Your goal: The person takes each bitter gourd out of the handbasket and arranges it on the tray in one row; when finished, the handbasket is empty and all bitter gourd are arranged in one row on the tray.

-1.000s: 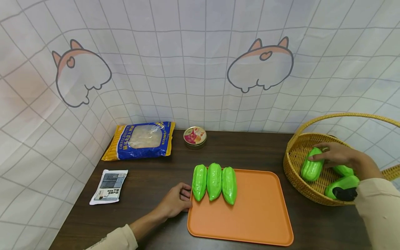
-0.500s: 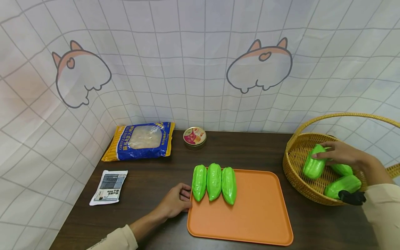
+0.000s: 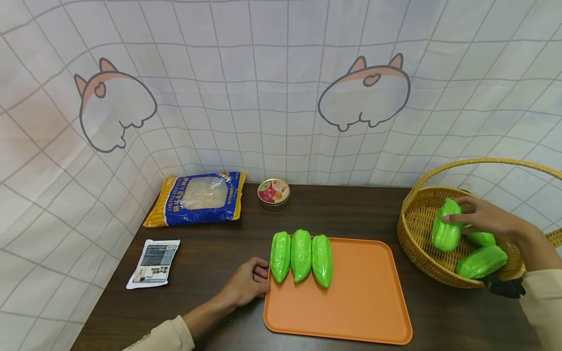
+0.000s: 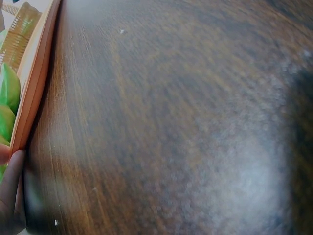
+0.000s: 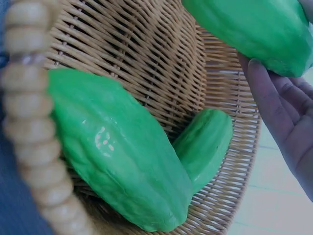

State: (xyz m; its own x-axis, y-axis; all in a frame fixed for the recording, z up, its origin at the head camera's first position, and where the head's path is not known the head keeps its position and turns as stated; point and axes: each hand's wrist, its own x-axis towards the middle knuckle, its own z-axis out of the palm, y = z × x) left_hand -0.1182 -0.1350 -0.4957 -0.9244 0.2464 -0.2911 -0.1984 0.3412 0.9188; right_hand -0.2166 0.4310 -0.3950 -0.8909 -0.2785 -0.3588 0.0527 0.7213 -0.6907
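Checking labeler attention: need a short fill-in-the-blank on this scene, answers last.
The left hand touches the tray, which is ____ in color.
On that tray lie ____ green vegetables.
In the right wrist view, the right hand grips one vegetable; ____ more vegetables lie in the basket.

Missing words: orange; three; two.

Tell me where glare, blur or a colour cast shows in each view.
Head: mostly even light, slight shine on the orecchiette bag; left wrist: whitish glare toward the lower right of the wooden tabletop, grain soft; right wrist: cool cast, small white highlights on the leftmost green gourd.
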